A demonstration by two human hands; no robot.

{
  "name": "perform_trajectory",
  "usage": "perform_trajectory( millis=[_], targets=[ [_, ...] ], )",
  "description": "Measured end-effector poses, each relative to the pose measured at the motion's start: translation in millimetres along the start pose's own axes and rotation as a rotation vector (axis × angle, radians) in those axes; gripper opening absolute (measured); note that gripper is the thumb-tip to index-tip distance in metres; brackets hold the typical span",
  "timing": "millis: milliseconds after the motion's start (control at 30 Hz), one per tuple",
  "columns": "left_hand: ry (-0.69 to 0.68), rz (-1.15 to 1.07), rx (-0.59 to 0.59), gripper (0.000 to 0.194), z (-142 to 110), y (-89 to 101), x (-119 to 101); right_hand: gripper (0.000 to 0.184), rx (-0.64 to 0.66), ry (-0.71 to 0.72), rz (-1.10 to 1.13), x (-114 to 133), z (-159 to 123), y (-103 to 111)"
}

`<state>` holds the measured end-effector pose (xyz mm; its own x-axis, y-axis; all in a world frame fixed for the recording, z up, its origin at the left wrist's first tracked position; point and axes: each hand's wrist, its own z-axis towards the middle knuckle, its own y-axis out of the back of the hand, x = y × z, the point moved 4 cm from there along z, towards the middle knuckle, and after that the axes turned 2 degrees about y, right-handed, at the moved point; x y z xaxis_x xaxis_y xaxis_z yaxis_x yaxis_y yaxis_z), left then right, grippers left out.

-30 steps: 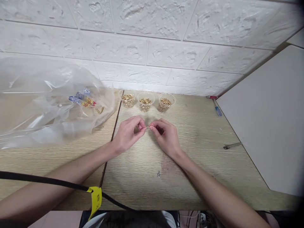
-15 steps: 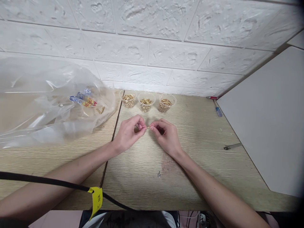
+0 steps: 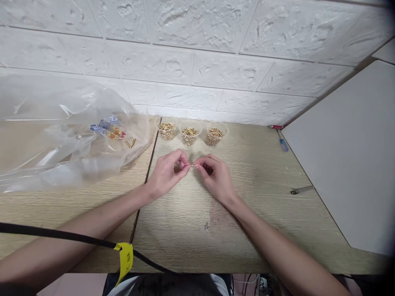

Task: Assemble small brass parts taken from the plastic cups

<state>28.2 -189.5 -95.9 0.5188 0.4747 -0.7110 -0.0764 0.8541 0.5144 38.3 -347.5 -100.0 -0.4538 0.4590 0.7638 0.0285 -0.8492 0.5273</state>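
Between my two hands is a thin gold-coloured metal pin (image 3: 191,165), lying level just above the table. My left hand (image 3: 168,172) pinches its left end between thumb and forefinger. The right end is pinched the same way by my right hand (image 3: 216,176). Fingertips cover both ends, so I cannot tell whether it is one piece or two joined. Just beyond the hands stand a left clear cup (image 3: 166,131), a middle clear cup (image 3: 189,133) and a right clear cup (image 3: 215,134), each holding many small gold-coloured pieces.
A large clear plastic bag (image 3: 61,144) covers the left side, with gold pins (image 3: 131,143) at its end. A small metal part (image 3: 206,226) lies near the front. Rightward are a screwdriver (image 3: 283,144), a metal strip (image 3: 301,190) and a white board (image 3: 345,156). A black cable (image 3: 61,234) crosses front left.
Both hands stay almost still, with the gold pin pinched between them throughout. The view shifts very slightly; the cups and the bag stay in place.
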Motion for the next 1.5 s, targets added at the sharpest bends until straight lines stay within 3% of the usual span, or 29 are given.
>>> perform_trajectory(
  millis=[367,500,567,767,967,1167,1500],
  targets=[
    [-0.017,0.031,-0.021,0.012,2.1,1.2,-3.6,0.012,-0.011,-0.024,0.017,1.2,-0.1,-2.2],
    [-0.008,0.008,-0.04,0.007,2.8,1.6,-3.5,0.011,-0.007,-0.101,0.112,-0.9,1.6,-0.9],
    [0.036,-0.042,-0.046,0.003,3.8,2.0,-0.7,0.012,0.005,-0.174,0.213,-3.1,3.2,0.6],
    [0.243,-0.257,-0.056,0.018,6.5,2.0,14.9,0.022,-0.013,-0.376,0.477,-9.5,6.3,6.7],
    [0.138,-0.238,-0.029,0.019,4.9,0.0,6.1,0.026,-0.009,-0.424,0.536,-8.9,5.4,3.8],
    [0.0,-0.119,-0.068,0.007,5.0,2.4,-2.6,0.026,0.045,-0.389,0.5,-0.8,3.0,0.2],
    [0.107,-0.172,-0.089,0.008,5.7,2.3,2.0,0.034,0.086,-0.373,0.566,-2.1,4.8,-0.3]
  ],
)
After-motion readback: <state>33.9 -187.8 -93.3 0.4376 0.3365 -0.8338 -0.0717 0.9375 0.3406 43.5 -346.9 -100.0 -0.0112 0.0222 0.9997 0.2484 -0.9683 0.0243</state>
